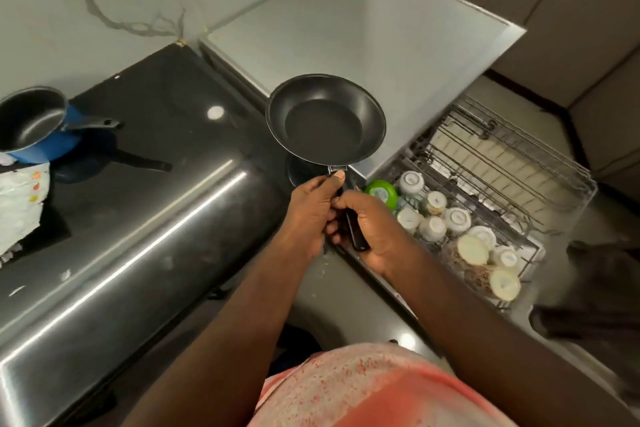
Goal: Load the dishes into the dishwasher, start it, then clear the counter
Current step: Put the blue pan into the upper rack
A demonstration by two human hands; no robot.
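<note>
They're wrapping the left hand (311,212) and right hand (375,231) around the frying pan (325,118) handle, holding it level over the counter (156,184) edge, probably steadying it for the open dishwasher rack (512,170) beside them

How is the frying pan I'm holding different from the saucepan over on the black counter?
The frying pan is wide and shallow; the saucepan is deeper, with taller walls. The frying pan is held up by its handle in the left hand and right hand; the saucepan sits tilted on the counter. The saucepan's outside is blue; the frying pan shows only black. Both have dark insides and long black handles.
</note>
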